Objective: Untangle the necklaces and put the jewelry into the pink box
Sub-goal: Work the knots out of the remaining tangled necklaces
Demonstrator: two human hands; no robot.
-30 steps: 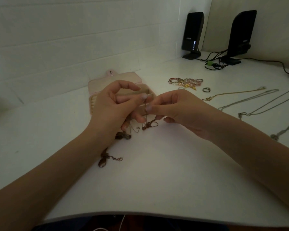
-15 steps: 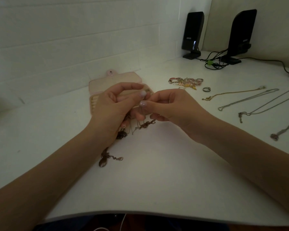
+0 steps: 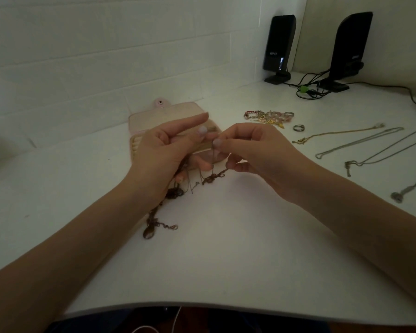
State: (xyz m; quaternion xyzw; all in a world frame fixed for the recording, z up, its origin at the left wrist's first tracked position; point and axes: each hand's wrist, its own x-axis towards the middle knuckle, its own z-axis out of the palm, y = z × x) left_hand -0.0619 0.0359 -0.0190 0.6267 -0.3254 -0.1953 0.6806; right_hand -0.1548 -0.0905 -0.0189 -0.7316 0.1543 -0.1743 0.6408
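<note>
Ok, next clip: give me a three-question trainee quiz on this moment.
1. True or false: the pink box lies open.
2. What do the left hand and right hand pinch between them? A) a ring B) the tangled necklaces C) a cable
3. Fill in: the straightened chains lie to the person's ____.

Key: 1 true; 2 B; 3 right.
</note>
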